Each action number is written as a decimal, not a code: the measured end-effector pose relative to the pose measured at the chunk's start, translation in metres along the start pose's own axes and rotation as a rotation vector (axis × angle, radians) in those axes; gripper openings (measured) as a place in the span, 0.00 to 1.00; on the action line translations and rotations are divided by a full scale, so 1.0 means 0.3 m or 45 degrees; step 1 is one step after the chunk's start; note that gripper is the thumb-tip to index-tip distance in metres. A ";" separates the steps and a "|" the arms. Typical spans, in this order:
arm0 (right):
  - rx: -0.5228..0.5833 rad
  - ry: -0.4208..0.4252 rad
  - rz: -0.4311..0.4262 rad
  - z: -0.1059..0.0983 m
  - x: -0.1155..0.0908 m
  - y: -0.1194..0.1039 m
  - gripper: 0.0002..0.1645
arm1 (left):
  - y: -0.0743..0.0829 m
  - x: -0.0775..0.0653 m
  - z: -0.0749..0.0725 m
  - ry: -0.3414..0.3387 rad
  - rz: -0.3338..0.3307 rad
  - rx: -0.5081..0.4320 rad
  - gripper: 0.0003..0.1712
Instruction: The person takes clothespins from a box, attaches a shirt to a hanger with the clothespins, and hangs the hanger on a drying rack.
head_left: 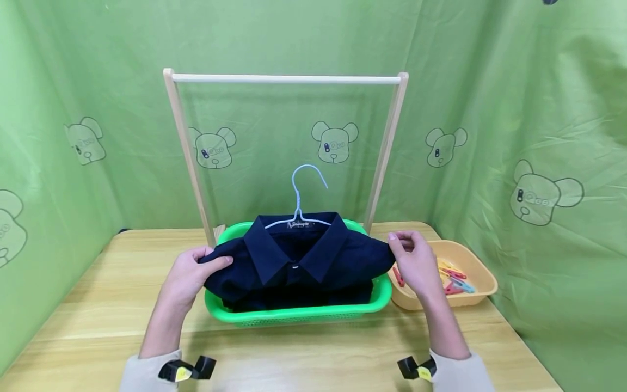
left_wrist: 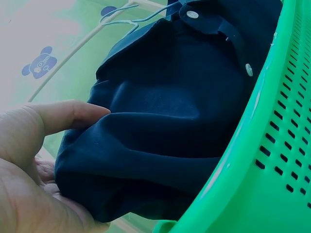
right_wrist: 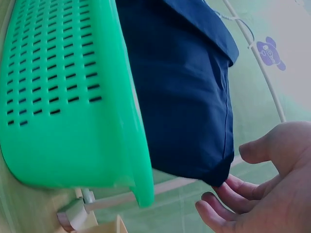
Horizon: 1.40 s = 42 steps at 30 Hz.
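Observation:
A dark navy collared shirt (head_left: 362,258) lies spread over a green plastic basket (head_left: 299,314), its lower part inside. A light-blue wire hanger (head_left: 297,198) sits inside the collar, with its hook standing up above. My left hand (head_left: 183,275) pinches the shirt's shoulder on the left, thumb on top and the other fingers underneath. At the opposite shoulder, my right hand (head_left: 416,264) touches the cloth's tip with its fingers. In the right wrist view, the thumb (right_wrist: 257,151) stands apart from the fabric.
Behind the basket rises a wooden rack with a white crossbar (head_left: 286,79). To the right is a tan basin (head_left: 482,275) with several coloured clothespins (head_left: 460,284). Everything stands on a wooden table (head_left: 98,316), with green curtains (head_left: 289,32) at the back and sides.

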State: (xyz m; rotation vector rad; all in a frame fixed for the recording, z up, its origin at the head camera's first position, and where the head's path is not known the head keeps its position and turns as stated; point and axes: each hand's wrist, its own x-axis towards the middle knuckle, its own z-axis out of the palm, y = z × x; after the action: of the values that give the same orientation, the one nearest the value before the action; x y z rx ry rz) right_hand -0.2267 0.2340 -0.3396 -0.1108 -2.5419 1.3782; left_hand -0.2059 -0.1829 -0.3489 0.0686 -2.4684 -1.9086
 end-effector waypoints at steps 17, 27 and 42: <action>-0.225 0.071 -0.039 -0.020 0.052 0.096 0.27 | 0.000 -0.008 -0.006 0.040 -0.016 0.007 0.16; -0.385 0.004 -0.032 0.003 0.106 0.204 0.25 | -0.003 -0.002 -0.010 0.034 -0.010 0.001 0.15; -0.625 -0.134 -0.017 0.022 0.138 0.304 0.27 | 0.003 -0.004 -0.009 0.037 0.008 -0.016 0.17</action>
State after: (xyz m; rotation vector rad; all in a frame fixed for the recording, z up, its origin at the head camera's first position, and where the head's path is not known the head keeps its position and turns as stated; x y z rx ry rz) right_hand -0.2731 0.2863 -0.4116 -0.1101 -2.9092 0.7447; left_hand -0.2046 -0.1854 -0.3474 0.0872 -2.4347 -1.9068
